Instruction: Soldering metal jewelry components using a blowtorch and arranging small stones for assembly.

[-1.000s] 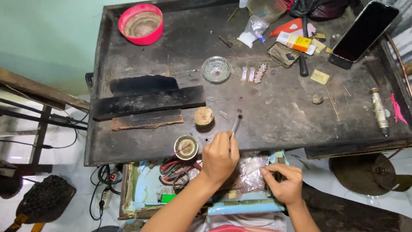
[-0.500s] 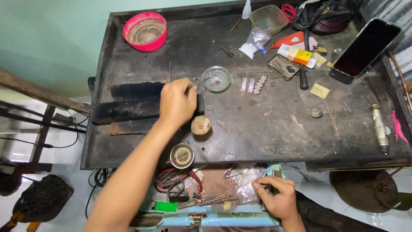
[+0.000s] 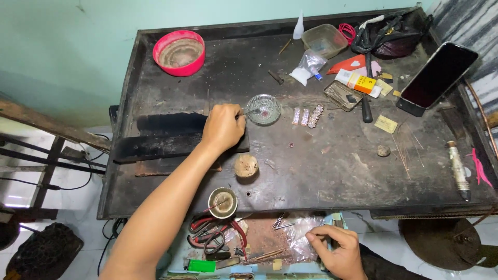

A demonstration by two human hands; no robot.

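- Left hand (image 3: 223, 127): reached out over the dark desk (image 3: 332, 171), fingers closed round a thin metal tool (image 3: 251, 111). The tool's tip lies over the rim of the small glass dish (image 3: 263, 109).
- What the tip meets inside the dish is too small to tell; possibly it picks at something there.
- Just under the left wrist: a black slab (image 3: 155, 145) lying flat, and near it a round wooden stub (image 3: 246, 166).
- Right of the dish: three small silvery strip pieces (image 3: 306, 116) in a row, untouched, apart from the dish.
- At the desk's near edge: a small round tin (image 3: 222, 202) with a fine stick resting in it.
- Right hand (image 3: 337, 249): low, below the desk edge, over the open drawer (image 3: 249, 249). Fingers curled and pinching the edge of a clear plastic bag (image 3: 301, 236); the bag rests on the drawer contents.
- Also in the drawer: red-handled pliers (image 3: 212, 233) and loose small tools.
- Further out: red bowl (image 3: 179, 52) at the far left corner, a phone (image 3: 438, 78) leaning at the far right, a clear plastic tub (image 3: 324, 40) at the back.
- Progress, as judged: the tool is at the dish and the bag is in hand, but the strip pieces lie unworked, so the work looks early.
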